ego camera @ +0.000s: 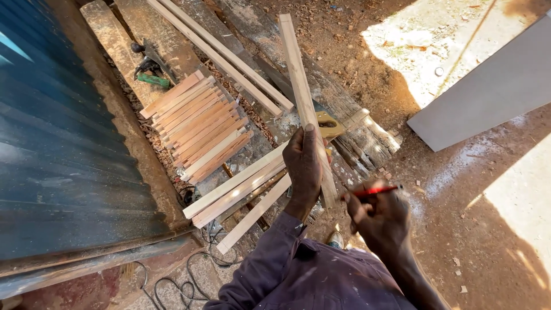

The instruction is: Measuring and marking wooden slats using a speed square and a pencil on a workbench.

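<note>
Gripping long pale wooden strip (302,97) tight in my left hand (304,169); right hand (381,218) pinching red pencil (376,190). Strip sticks far out, could wobble, slip.

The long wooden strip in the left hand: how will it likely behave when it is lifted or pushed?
The wooden strip probably stays stiff: it runs straight past the left hand without sagging. It looks light, since one hand holds it near one end. Its flat, square-edged faces suggest it would slide rather than roll. Being thin and long, it may flex or snap under hard sideways force.
</note>
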